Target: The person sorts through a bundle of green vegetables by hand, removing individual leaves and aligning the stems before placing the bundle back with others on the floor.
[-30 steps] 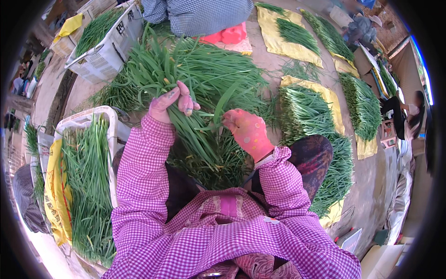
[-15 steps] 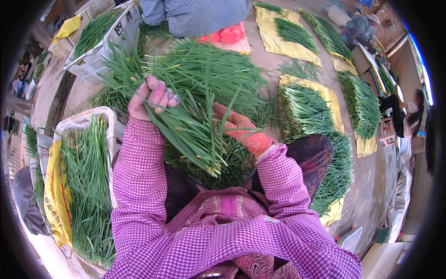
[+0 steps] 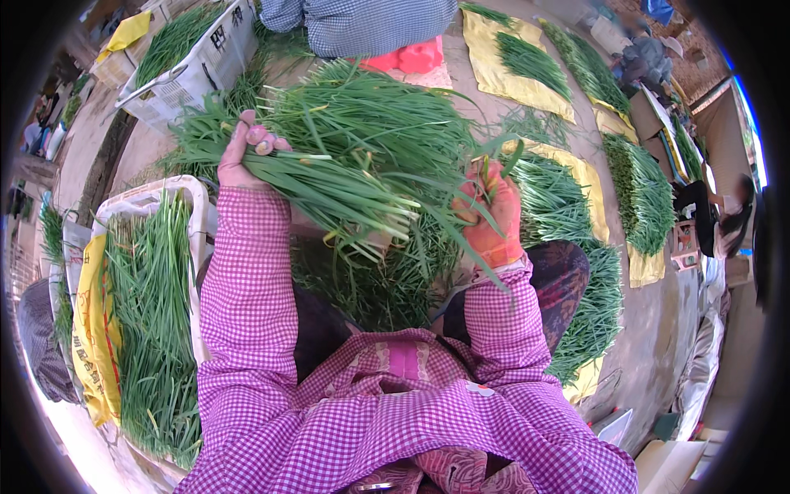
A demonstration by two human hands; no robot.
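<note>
My left hand [image 3: 251,152] is wrapped round a bunch of Chinese chives [image 3: 346,188], whose pale cut ends point right and toward me. Some loose blades hang from its underside. My right hand [image 3: 494,210], in an orange patterned glove, is closed on a few loose chive leaves [image 3: 506,165], apart from the bunch's ends. A large heap of chives [image 3: 370,115] lies just beyond both hands. Between my knees a darker pile of loose leaves [image 3: 370,288] lies on the ground, partly hidden beneath the bunch.
At my left stands a white crate [image 3: 202,239] of chives with a yellow sack [image 3: 95,337]. Stacked chives [image 3: 547,206] on yellow sacking lie at my right, with further rows beyond. A grey-white basket [image 3: 218,53] stands far left; a person in checked cloth [image 3: 374,25] sits ahead.
My right hand has moved right, away from the bunch, with loose leaves in it. The bunch in my left hand has turned flatter, its cut ends now further right and higher.
</note>
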